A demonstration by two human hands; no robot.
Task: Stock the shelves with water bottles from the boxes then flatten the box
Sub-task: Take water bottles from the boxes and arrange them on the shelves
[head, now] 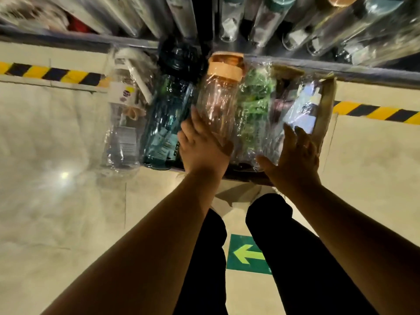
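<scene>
A cardboard box lies on the floor below the shelf, holding plastic-wrapped water bottles side by side. From left to right I see a clear bottle, a blue bottle with a dark cap, an orange-capped pink bottle, a green bottle and a purplish wrapped bottle. My left hand rests on the lower end of the pink bottle, fingers wrapped around it. My right hand lies with fingers spread on the wrapped bottles at the box's right side.
The shelf edge runs across the top, with several clear bottles standing on it. Black-and-yellow hazard tape marks the floor by the shelf. A green arrow sticker lies between my legs.
</scene>
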